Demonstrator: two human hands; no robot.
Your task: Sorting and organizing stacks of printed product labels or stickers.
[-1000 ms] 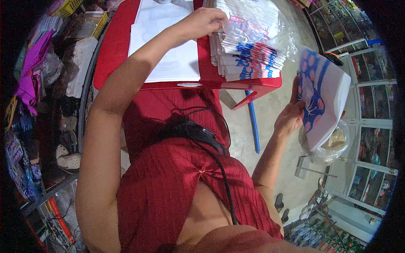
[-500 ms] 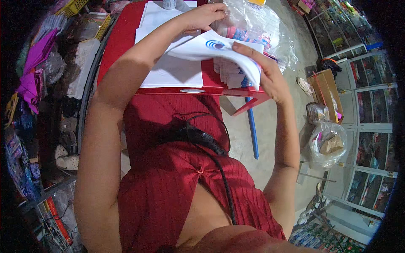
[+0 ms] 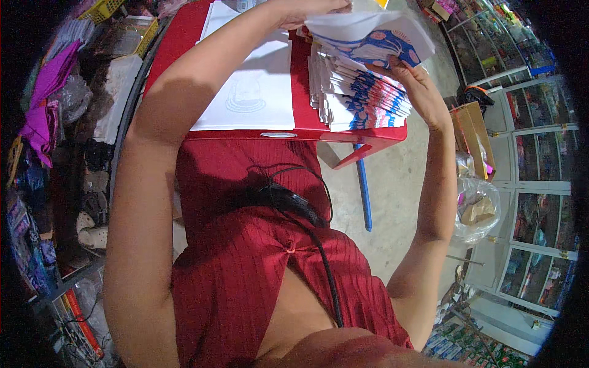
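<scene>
A white paper sheet [image 3: 374, 40] printed in blue and pink is held up above the far right part of a red table [image 3: 300, 119], its surface curved. My right hand [image 3: 414, 83] grips its near right edge between thumb and fingers. My left hand [image 3: 310, 11] is closed at its far left edge, fingers partly cut off by the top of the view. Below the sheet, a fanned stack of similar printed papers [image 3: 362, 98] lies on the table. To its left rests a pile of white sheets [image 3: 257, 92], the top one bearing a faint printed drawing.
A blue pole [image 3: 364, 196] lies by the table's right leg. To the right stand a cardboard box [image 3: 472, 135], a clear plastic bag [image 3: 475, 211] and glass-fronted cabinets [image 3: 537, 159]. Purple bags [image 3: 46, 116] and a yellow basket [image 3: 150, 37] crowd the left side.
The sheet has swung up, away and to the right, its blue-and-pink print turned into view. Both hands moved farther off, uncovering the printed stack and the faint drawing.
</scene>
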